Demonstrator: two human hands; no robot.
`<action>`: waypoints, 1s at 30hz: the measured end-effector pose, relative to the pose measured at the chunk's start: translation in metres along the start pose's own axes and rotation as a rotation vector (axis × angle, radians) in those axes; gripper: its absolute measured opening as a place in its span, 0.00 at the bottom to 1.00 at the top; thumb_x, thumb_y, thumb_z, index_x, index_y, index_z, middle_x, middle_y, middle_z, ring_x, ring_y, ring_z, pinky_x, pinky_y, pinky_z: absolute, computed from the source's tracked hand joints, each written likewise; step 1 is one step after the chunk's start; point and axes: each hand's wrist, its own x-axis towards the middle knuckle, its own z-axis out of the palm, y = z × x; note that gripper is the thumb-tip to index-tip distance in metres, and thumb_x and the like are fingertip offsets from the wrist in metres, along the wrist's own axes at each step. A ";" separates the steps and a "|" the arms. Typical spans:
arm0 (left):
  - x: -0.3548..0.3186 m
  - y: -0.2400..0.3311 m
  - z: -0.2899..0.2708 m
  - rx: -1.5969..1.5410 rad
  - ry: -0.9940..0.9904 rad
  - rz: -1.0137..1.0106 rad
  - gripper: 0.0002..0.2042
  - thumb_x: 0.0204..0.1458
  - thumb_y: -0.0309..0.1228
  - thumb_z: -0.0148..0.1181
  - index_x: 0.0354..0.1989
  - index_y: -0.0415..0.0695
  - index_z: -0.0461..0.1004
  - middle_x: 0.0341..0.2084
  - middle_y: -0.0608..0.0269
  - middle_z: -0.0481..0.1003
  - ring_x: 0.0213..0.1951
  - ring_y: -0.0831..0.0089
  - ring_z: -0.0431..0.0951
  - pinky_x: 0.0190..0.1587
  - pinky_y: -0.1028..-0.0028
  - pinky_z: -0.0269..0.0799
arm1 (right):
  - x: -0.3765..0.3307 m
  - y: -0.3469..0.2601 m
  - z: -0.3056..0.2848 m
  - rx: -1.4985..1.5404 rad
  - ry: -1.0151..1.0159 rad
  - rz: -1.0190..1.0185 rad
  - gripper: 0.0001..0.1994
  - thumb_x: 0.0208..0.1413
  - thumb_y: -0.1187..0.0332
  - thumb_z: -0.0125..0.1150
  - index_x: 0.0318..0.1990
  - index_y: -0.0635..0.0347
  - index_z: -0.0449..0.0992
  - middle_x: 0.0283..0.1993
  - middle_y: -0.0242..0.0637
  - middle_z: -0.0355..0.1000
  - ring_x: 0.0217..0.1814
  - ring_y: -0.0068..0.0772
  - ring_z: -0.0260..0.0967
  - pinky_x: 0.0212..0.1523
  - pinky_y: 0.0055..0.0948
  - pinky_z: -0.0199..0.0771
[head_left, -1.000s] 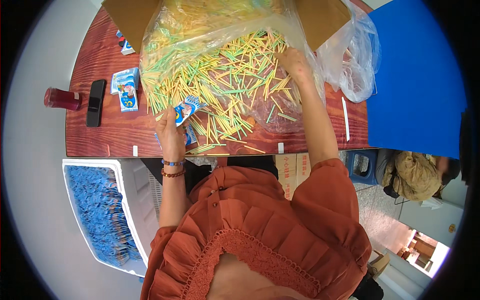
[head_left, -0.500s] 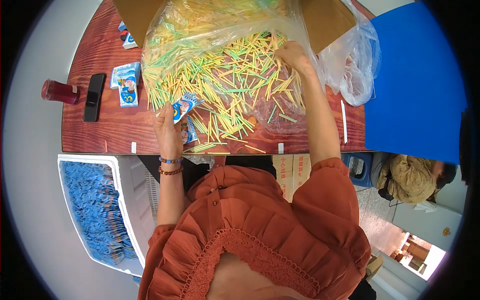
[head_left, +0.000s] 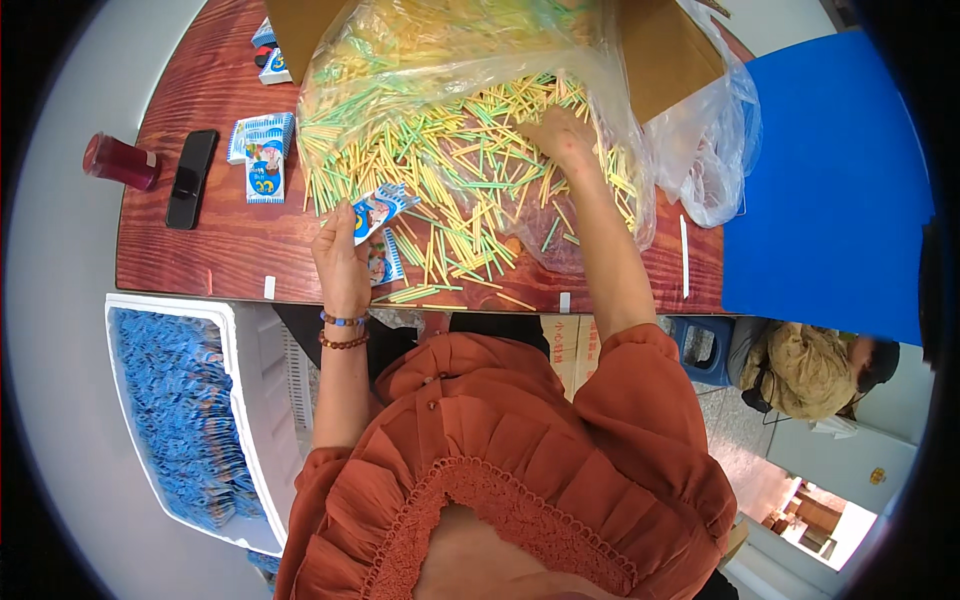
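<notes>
My left hand [head_left: 341, 258] pinches a small blue-and-white printed packet [head_left: 380, 210] by its left end, above the table's near side. Just below it lies a similar packet [head_left: 384, 258], partly covered. Thin yellow and green sticks [head_left: 450, 205] spread in a loose heap from a large clear plastic bag [head_left: 465, 72]. Among the sticks near the bag's mouth is my right hand [head_left: 563, 138], palm down. Its thumb side is stretched out to the left; the other fingertips are partly hidden, and I see nothing gripped in them.
Left on the wooden table [head_left: 235, 245] are more packets [head_left: 265, 168], a black phone [head_left: 190, 180] and a red-filled jar [head_left: 122, 162]. A white foam box [head_left: 228, 345] of blue packets stands below. Cardboard flaps [head_left: 665, 60], a clear bag [head_left: 708, 150] and a blue panel [head_left: 825, 180] flank the right.
My right hand has moved left and slightly down over the sticks, its fingers spreading more. My left hand still holds the packet. The whole view has shifted a little.
</notes>
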 end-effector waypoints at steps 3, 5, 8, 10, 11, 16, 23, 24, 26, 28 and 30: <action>0.001 -0.001 -0.002 -0.018 0.011 -0.005 0.11 0.62 0.35 0.52 0.36 0.41 0.75 0.29 0.67 0.77 0.26 0.80 0.75 0.26 0.80 0.69 | -0.001 -0.002 0.002 -0.015 0.060 -0.041 0.31 0.49 0.40 0.56 0.40 0.65 0.80 0.46 0.52 0.75 0.49 0.48 0.74 0.49 0.41 0.72; 0.001 -0.001 -0.005 -0.032 0.009 -0.013 0.11 0.62 0.35 0.51 0.36 0.41 0.76 0.29 0.67 0.77 0.27 0.80 0.75 0.27 0.80 0.70 | -0.010 -0.003 -0.006 0.024 0.035 -0.046 0.29 0.49 0.43 0.57 0.39 0.66 0.80 0.45 0.54 0.75 0.49 0.49 0.73 0.50 0.42 0.71; 0.000 -0.002 -0.005 -0.039 0.031 -0.016 0.11 0.62 0.35 0.51 0.37 0.40 0.76 0.30 0.66 0.77 0.28 0.80 0.75 0.28 0.79 0.70 | -0.014 0.009 -0.004 0.101 0.028 -0.082 0.28 0.49 0.44 0.57 0.33 0.67 0.80 0.40 0.54 0.76 0.48 0.49 0.74 0.48 0.41 0.72; 0.001 -0.003 -0.007 -0.029 0.010 -0.019 0.11 0.62 0.35 0.51 0.37 0.40 0.76 0.30 0.66 0.77 0.29 0.81 0.76 0.28 0.80 0.71 | -0.006 0.027 0.003 0.163 -0.028 -0.053 0.25 0.50 0.49 0.57 0.32 0.69 0.78 0.40 0.55 0.75 0.46 0.52 0.73 0.48 0.43 0.70; 0.002 -0.003 -0.006 -0.027 0.006 -0.021 0.11 0.62 0.35 0.51 0.37 0.40 0.76 0.30 0.66 0.77 0.29 0.81 0.76 0.28 0.80 0.71 | 0.001 0.042 0.014 0.165 -0.028 -0.048 0.25 0.50 0.49 0.57 0.32 0.69 0.78 0.40 0.55 0.75 0.46 0.52 0.73 0.48 0.43 0.70; 0.002 -0.005 -0.005 -0.006 -0.009 -0.013 0.11 0.62 0.35 0.51 0.36 0.41 0.76 0.30 0.68 0.77 0.30 0.82 0.76 0.30 0.80 0.71 | -0.004 0.061 0.025 0.371 0.169 -0.112 0.19 0.48 0.60 0.56 0.39 0.70 0.73 0.42 0.61 0.72 0.46 0.57 0.71 0.47 0.43 0.68; 0.000 -0.005 0.002 0.004 -0.008 -0.028 0.11 0.62 0.35 0.52 0.35 0.42 0.76 0.30 0.69 0.77 0.29 0.82 0.75 0.29 0.80 0.70 | -0.009 0.073 0.020 0.465 0.042 -0.279 0.24 0.45 0.59 0.65 0.46 0.67 0.70 0.37 0.44 0.70 0.39 0.37 0.69 0.42 0.32 0.68; 0.000 -0.005 0.002 -0.003 -0.015 -0.035 0.11 0.62 0.35 0.52 0.36 0.42 0.76 0.30 0.68 0.78 0.29 0.82 0.76 0.29 0.81 0.70 | -0.007 0.077 0.020 0.514 0.007 -0.310 0.29 0.43 0.57 0.69 0.50 0.65 0.69 0.36 0.36 0.66 0.38 0.30 0.64 0.40 0.28 0.66; 0.000 -0.005 0.000 -0.012 -0.020 -0.043 0.11 0.62 0.35 0.52 0.36 0.42 0.76 0.30 0.68 0.78 0.28 0.82 0.76 0.29 0.81 0.70 | -0.010 0.076 0.014 0.555 -0.040 -0.230 0.30 0.43 0.55 0.69 0.50 0.65 0.69 0.39 0.39 0.68 0.40 0.32 0.66 0.41 0.29 0.67; -0.001 -0.004 -0.002 -0.009 -0.006 -0.028 0.11 0.62 0.35 0.52 0.36 0.41 0.76 0.30 0.67 0.78 0.27 0.81 0.76 0.28 0.81 0.70 | -0.014 0.068 0.007 0.593 -0.087 -0.152 0.31 0.44 0.52 0.68 0.50 0.65 0.70 0.42 0.43 0.70 0.42 0.34 0.68 0.42 0.30 0.67; 0.000 -0.004 -0.002 -0.013 -0.013 -0.025 0.11 0.62 0.35 0.52 0.36 0.41 0.76 0.29 0.66 0.78 0.27 0.81 0.76 0.28 0.81 0.70 | -0.015 0.061 0.002 0.257 -0.048 -0.034 0.34 0.44 0.46 0.66 0.50 0.67 0.71 0.49 0.52 0.71 0.49 0.41 0.71 0.46 0.34 0.69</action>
